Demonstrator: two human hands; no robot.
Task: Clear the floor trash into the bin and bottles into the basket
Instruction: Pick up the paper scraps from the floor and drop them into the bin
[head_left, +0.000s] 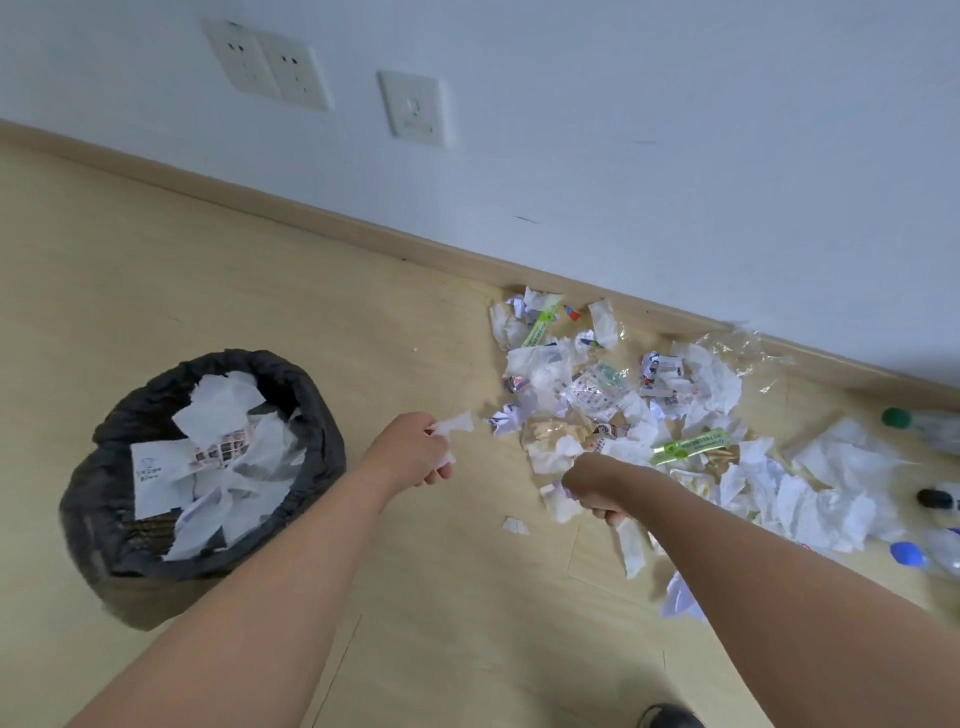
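We have both hands pinching tissue, the left hand (415, 449) nearer the bin (202, 467) lying further to its left, the right hand (597, 488) at the trash pile (649, 415) by the wall.

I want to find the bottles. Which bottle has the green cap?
The bottle with the green cap lies nearest the wall, at the far right edge. The other two caps there are black and blue.
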